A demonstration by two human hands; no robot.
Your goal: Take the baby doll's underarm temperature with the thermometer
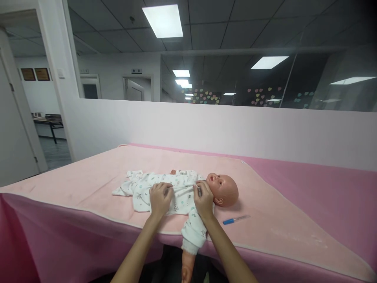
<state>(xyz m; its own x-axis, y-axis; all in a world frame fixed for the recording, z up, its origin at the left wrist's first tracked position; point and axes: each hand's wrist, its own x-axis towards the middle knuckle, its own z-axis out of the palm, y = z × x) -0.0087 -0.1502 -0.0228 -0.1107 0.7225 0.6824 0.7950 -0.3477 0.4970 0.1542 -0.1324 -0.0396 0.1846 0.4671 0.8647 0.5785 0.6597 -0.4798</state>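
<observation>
A baby doll (229,190) lies on its back on the pink sheet, its head to the right. It wears a white baby outfit (184,202) with small printed figures. My left hand (160,198) is closed on the cloth over the doll's lower body. Near the doll's neck, my right hand (204,197) pinches the outfit's front edge. Between both hands the cloth edge runs in a fairly straight line. One doll arm (187,265) in its sleeve hangs past the table's front edge. My fingertips are partly hidden.
A pen with a blue cap (235,220) lies right of the doll. The light pink sheet (97,177) covers the table over a darker pink cloth (294,179). Behind stands a white low wall (206,125) with glass above. A doorway (44,98) opens at left.
</observation>
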